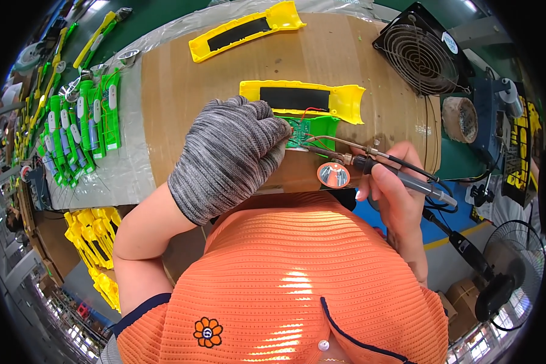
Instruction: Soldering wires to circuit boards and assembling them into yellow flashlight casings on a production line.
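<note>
My left hand (230,155), in a grey knit glove, is closed on a green plastic part with a small green circuit board (306,130) and thin red and dark wires. My bare right hand (391,188) grips a soldering iron (406,176) like a pen. Its metal tip points left and reaches the circuit board. A small round silver reflector with an orange rim (333,175) hangs just below the board. A yellow housing shell with a black panel (303,99) lies right behind the board.
A second yellow shell (246,30) lies farther back on the cardboard-covered bench (176,91). Rows of green assembled parts (82,127) fill the left. Yellow shells (94,242) are stacked lower left. A black fan (421,51) and a solder station (494,115) stand right.
</note>
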`<state>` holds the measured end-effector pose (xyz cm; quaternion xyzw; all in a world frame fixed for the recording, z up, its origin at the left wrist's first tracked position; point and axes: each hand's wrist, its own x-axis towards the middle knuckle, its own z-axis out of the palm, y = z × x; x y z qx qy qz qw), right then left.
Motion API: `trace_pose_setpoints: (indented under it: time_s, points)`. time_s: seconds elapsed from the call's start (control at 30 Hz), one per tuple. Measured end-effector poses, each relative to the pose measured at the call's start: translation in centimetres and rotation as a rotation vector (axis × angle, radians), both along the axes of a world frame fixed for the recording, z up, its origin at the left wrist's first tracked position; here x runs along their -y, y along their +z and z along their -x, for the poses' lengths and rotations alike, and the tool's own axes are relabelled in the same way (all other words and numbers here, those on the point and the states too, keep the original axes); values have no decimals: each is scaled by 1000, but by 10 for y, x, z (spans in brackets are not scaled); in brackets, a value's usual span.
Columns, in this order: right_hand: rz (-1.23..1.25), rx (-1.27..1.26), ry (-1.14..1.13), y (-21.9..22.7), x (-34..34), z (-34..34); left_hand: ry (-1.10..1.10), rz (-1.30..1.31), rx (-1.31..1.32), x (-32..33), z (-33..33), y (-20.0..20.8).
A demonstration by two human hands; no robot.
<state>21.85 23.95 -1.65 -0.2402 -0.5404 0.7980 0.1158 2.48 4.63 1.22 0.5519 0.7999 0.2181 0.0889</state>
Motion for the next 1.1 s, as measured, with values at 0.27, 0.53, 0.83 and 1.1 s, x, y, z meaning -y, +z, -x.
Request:
trace_pose_setpoints:
  time_s: [0.27, 0.53, 0.83, 1.1]
  points:
    - [-15, -27, -5, -2, 2, 1, -7, -12, 22, -1, 1, 0]
    - [-47, -46, 10, -4, 6, -2, 0, 2, 11, 1, 0, -4]
    - [61, -51, -67, -5, 3, -8, 3, 30, 19, 0, -1, -1]
    - [-79, -179, -259, -21, -29, -2, 27, -21, -26, -6, 1, 13]
